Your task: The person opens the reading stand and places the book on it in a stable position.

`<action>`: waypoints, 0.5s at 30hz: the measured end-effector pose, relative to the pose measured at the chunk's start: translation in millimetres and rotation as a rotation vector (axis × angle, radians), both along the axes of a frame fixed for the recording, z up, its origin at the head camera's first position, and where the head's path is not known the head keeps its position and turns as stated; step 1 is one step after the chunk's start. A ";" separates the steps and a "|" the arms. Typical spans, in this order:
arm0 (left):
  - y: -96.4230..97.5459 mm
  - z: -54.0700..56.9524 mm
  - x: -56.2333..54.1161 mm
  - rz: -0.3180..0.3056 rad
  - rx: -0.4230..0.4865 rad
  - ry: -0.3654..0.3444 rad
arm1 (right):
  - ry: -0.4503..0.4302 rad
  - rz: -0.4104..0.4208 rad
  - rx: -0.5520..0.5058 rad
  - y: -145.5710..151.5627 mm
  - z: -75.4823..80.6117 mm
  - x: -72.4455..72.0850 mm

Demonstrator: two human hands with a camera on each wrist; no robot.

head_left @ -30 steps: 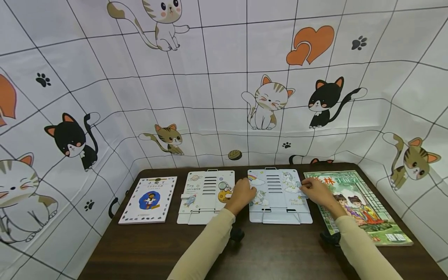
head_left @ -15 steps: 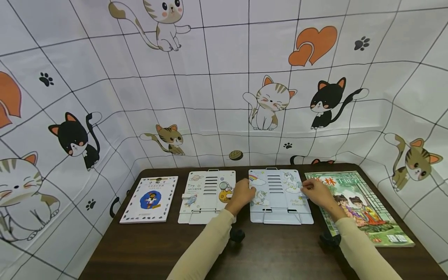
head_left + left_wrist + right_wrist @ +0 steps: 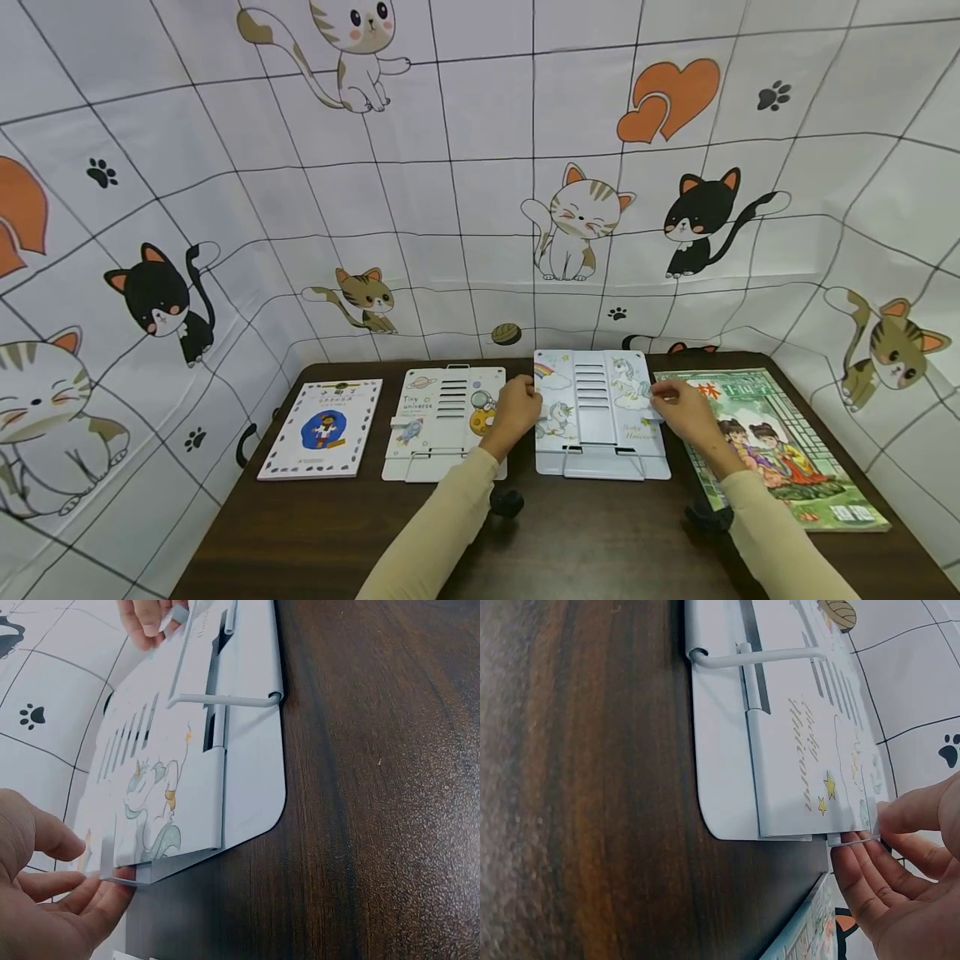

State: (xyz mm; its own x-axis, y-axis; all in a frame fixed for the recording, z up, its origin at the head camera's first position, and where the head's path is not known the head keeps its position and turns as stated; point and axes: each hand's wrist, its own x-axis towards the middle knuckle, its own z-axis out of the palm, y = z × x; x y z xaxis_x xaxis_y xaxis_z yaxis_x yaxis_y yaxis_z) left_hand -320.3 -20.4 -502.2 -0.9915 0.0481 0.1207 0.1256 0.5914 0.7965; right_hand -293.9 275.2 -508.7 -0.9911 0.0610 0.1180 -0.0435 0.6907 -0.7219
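Note:
A white book stand (image 3: 598,408) with unicorn and rainbow pictures lies on the table, its hinged back panel raised at the far edge. My left hand (image 3: 516,411) holds the panel's left edge, with the thumb near the front and fingers (image 3: 105,900) behind it. On the opposite edge, my right hand (image 3: 681,407) grips the panel; in the right wrist view its thumb is at the front and its fingers (image 3: 862,877) reach behind. A wire page holder (image 3: 225,700) crosses the stand's lower ledge.
Left of it lies a second book stand (image 3: 435,421) marked "Tiny universe", then a white booklet (image 3: 322,458). A green illustrated book (image 3: 780,442) lies at right under the right forearm. A cat-patterned cloth (image 3: 450,200) hangs behind the dark table (image 3: 585,533).
The unicorn stand's back panel has tilted up, its top edge rising away from the base. Both hands have moved slightly with it, the left one upward.

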 end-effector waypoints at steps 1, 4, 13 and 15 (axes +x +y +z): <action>-0.1 -0.5 -0.4 0.009 0.004 0.007 | 0.011 0.002 -0.001 0.2 0.0 0.5; -1.4 -0.6 -0.9 0.017 0.010 0.036 | 0.030 0.002 -0.024 0.2 -0.2 1.8; -3.7 -0.1 -1.1 0.000 0.083 0.087 | 0.061 -0.010 -0.103 3.4 2.7 6.6; -4.0 0.2 -1.0 -0.007 0.109 0.091 | 0.073 -0.004 -0.105 5.5 2.1 7.3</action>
State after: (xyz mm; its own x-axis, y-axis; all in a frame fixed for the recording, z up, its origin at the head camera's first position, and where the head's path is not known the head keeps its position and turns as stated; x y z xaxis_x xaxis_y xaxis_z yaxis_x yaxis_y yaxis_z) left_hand -321.3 -24.4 -502.0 -0.9760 0.0366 0.2145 0.2037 0.5011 0.8411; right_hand -286.6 280.7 -506.6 -0.9800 0.0803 0.1823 -0.0960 0.6115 -0.7854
